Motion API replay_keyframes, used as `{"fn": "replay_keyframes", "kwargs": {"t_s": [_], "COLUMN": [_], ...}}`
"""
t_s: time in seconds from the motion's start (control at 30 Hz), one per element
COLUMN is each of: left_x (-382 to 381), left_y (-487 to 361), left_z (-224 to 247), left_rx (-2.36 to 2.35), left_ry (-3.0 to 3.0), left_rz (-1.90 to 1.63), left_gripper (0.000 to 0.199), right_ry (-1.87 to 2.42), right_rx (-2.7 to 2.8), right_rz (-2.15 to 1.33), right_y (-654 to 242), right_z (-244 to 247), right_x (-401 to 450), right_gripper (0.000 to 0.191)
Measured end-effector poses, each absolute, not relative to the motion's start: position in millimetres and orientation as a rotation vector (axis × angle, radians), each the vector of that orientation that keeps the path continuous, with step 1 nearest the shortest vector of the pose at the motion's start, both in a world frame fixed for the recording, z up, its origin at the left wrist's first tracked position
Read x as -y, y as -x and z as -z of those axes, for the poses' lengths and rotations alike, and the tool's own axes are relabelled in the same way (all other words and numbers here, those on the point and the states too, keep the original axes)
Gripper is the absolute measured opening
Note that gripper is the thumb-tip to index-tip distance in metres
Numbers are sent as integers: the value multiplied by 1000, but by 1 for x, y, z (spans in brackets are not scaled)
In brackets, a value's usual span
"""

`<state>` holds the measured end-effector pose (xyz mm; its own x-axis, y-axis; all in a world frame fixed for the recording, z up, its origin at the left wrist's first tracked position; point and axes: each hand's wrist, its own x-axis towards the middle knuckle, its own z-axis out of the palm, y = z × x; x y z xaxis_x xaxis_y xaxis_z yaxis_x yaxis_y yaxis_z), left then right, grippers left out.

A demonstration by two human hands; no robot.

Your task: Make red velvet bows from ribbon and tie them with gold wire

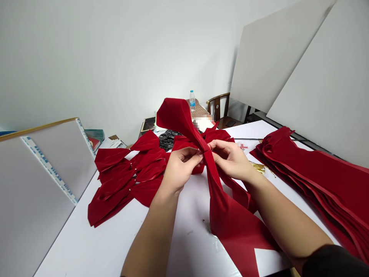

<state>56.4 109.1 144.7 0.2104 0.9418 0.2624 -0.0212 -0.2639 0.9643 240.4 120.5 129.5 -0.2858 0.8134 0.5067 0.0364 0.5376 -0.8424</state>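
Observation:
Between my hands is a red velvet bow point(177, 113), gathered at its middle, one loop standing up and its long tails hanging down to the right over the white table. My left hand point(181, 165) pinches the gathered middle from the left, thumb against fingers. From the right, my right hand point(230, 157) grips the same gather with bent fingers; its fingertips are partly hidden behind the cloth. Several finished-looking red bows point(127, 173) lie overlapped to the left, with small pale spots at their pinched centres. More red cloth point(219, 134) sits behind my hands.
A stack of flat red velvet strips point(311, 165) lies along the right. Gold twist ties point(258, 167) are beside my right wrist. Behind are a black plastic bag point(170, 139), a water bottle point(192, 100) and a wooden chair point(220, 105). A white board point(43, 169) leans at left.

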Motion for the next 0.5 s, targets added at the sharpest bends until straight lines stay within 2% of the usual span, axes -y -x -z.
{"fn": "replay_keyframes", "kwargs": {"t_s": [0.13,0.27,0.5], "left_x": [-111,-116,-118], "left_y": [-52,-46,-45], "left_z": [-145,-141,-139], "left_rx": [-944,-997,-774], "left_ry": [-1678,-2020,-2422], "left_rz": [-1280,-1507,-1672], "left_gripper": [18,10,9], "right_ry": [738,764,781], "right_rx": [1625,1495,1483], "right_rz": [-1039,-1223,-1357], "right_y": [-241,-240,-239], "right_z": [-135,-142,-145], "right_x": [-118,-116,-114], "right_gripper": [34,40,43]}}
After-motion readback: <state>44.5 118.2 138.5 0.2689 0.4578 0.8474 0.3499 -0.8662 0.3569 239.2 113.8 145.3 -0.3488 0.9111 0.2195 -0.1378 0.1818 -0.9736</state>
